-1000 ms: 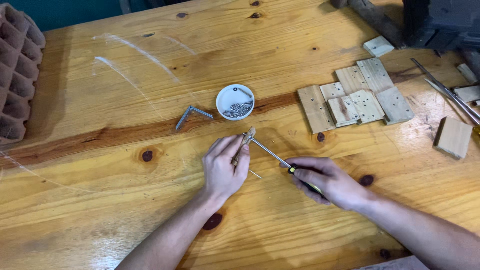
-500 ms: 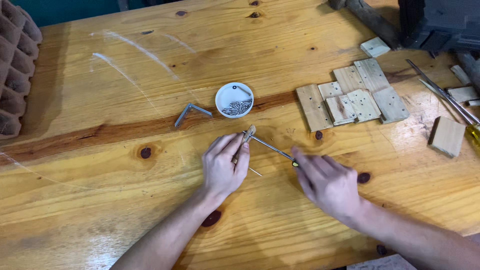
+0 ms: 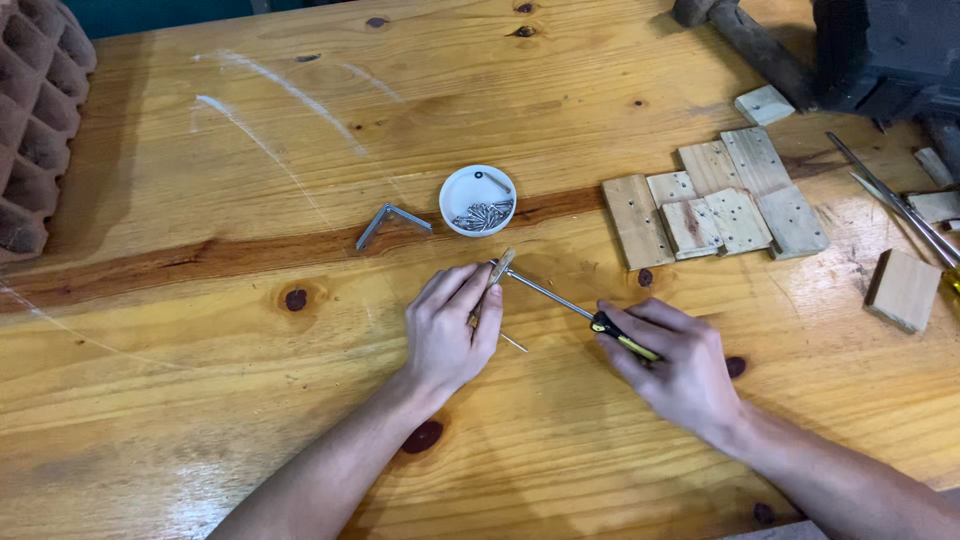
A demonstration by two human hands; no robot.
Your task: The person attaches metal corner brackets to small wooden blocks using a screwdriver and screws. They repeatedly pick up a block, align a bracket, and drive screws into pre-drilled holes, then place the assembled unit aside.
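Screwdriver (image 3: 590,315) tip meets stick (image 3: 497,272) beside left fingers (image 3: 470,290).

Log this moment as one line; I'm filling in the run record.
left hand: pinching small wooden piece on table | right hand: gripping screwdriver, tip at piece | white dish of screws behind

A pale wooden desk (image 3: 200,400) with dark knots carried everything. A small white dish (image 3: 478,200) of screws sat near its middle, with a bent metal bracket (image 3: 392,223) just to its left. To the right lay a cluster of drilled wooden blocks (image 3: 715,207), edges touching, and a lone block (image 3: 903,290) further right. A smaller block (image 3: 765,104) lay near the far edge. A brown egg tray (image 3: 35,120) showed at the left border. Long metal rods (image 3: 890,205) crossed the right edge.
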